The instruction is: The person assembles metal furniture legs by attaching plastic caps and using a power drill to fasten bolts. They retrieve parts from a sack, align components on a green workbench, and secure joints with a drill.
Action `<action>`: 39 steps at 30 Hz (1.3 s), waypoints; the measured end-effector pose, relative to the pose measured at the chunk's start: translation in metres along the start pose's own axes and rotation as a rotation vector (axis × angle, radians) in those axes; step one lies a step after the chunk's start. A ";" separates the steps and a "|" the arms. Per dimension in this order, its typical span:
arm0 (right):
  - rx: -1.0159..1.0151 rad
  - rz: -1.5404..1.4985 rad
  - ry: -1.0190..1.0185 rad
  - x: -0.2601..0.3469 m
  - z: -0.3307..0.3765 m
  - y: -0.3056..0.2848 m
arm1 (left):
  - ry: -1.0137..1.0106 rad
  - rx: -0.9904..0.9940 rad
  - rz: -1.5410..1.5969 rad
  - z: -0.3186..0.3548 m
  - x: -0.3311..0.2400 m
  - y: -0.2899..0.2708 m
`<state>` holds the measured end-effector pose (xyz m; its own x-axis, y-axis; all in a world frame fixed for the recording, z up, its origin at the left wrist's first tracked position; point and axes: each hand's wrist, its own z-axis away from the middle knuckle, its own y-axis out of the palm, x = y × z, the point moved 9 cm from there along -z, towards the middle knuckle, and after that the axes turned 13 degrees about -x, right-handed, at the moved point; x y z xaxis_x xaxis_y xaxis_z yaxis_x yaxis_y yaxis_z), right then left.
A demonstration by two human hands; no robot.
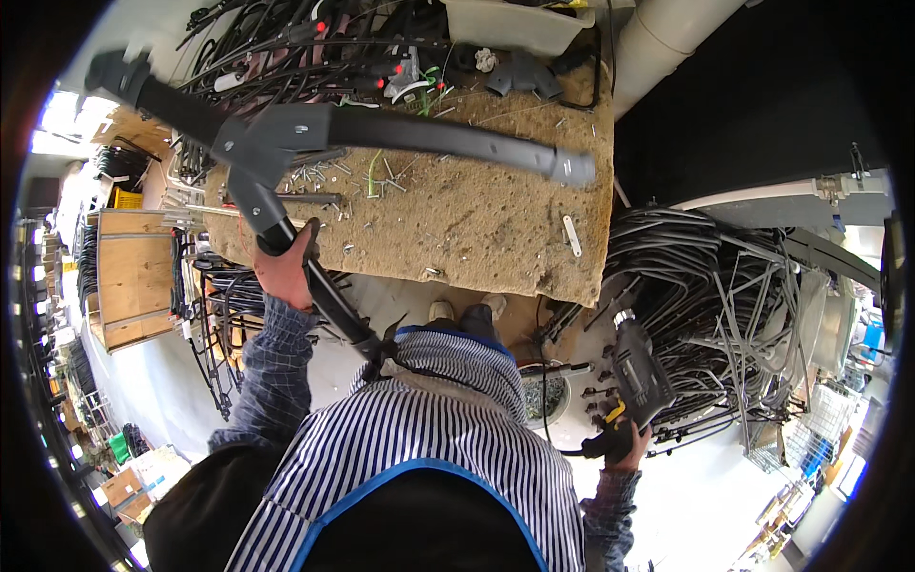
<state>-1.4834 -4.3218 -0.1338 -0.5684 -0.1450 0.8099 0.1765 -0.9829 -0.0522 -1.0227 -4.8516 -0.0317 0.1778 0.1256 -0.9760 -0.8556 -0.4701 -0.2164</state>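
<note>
My left hand (285,275) is closed round the lower leg of a black tubular frame (419,133). A dark grey plastic joint (262,148) links its tubes into a branching shape. One tube reaches right above the worktable, another points up to the far left, and the lower leg slants down against my striped apron. Out to the right, my right hand (624,448) grips the handle of a dark power drill (640,372). The drill's chuck points away from me, and it is apart from the frame. My fingers on the drill are partly hidden.
A worn, brown-topped worktable (457,219) carries scattered screws, a small white strip (572,235) and piled black tubes (286,57). At its back stands a pale bin (519,27). Bundled bent tubes (667,248) lie at right. A bucket (548,396) stands below the table.
</note>
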 end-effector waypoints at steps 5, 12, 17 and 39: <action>0.115 0.320 -0.151 0.030 -0.011 0.015 | -0.150 -0.104 0.172 0.025 0.052 -0.017; 0.366 0.562 -0.187 0.112 -0.027 0.090 | -0.512 -0.158 0.303 0.089 0.146 0.024; 0.553 0.342 -0.055 0.162 -0.055 0.161 | -0.676 -0.238 0.268 0.137 0.224 0.065; 0.643 0.704 -0.128 0.178 -0.170 0.335 | 0.794 0.572 -1.238 0.080 0.141 0.196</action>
<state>-1.6615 -4.6963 -0.1063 -0.0786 -0.6272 0.7749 0.8723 -0.4196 -0.2511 -1.2045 -4.8565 -0.2095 0.9202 -0.3914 -0.0109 -0.0228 -0.0256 -0.9994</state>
